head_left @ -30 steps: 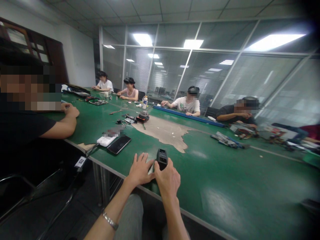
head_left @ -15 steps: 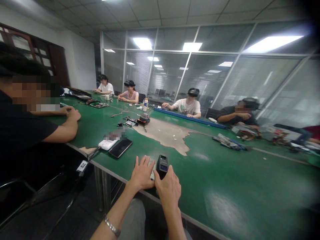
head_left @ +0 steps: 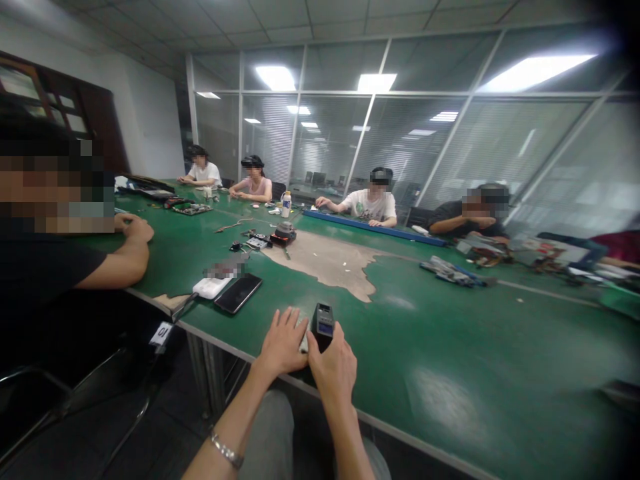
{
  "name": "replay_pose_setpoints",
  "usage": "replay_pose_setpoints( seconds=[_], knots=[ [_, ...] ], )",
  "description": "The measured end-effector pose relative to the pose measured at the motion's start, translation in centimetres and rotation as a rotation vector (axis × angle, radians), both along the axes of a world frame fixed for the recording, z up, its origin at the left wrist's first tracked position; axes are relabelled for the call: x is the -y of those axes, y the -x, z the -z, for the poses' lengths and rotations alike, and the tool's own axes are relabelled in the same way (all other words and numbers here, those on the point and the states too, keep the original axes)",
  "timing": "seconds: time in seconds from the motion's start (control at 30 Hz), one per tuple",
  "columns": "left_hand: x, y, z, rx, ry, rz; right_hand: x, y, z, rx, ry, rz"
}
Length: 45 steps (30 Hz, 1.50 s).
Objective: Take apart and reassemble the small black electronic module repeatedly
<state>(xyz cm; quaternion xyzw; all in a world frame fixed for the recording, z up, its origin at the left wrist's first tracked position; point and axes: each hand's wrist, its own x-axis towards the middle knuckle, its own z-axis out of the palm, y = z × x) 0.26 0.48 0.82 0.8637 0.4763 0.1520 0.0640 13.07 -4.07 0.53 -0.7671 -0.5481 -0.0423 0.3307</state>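
Right hand (head_left: 333, 368) curls around a small black handheld device (head_left: 323, 321) held upright, my left hand (head_left: 283, 345) lies spread on the green table mat (head_left: 450, 347) just beside it, and the device looks light and stiff, so I would grip its sides.
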Motion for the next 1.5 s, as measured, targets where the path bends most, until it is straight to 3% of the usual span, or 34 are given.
replay_pose_setpoints(
  seconds=[0.27, 0.6, 0.73, 0.9, 1.5],
  knots=[
    [-0.2, -0.2, 0.3, -0.007, -0.032, 0.0, -0.2, -0.3, -0.9, -0.083, -0.039, -0.035],
    [-0.2, -0.4, 0.6, 0.017, -0.042, -0.016, 0.0, -2.6, -3.5, -0.197, -0.295, -0.038],
    [-0.1, -0.4, 0.5, 0.039, -0.039, -0.011, 0.4, -5.0, -2.4, -0.123, -0.318, 0.03],
    [-0.1, -0.4, 0.4, 0.035, -0.032, -0.006, 1.0, -6.9, -0.6, -0.044, -0.212, 0.109],
    [-0.1, -0.5, 0.3, 0.023, -0.051, 0.005, 1.6, -6.3, 1.7, 0.019, -0.033, 0.113]
  ],
)
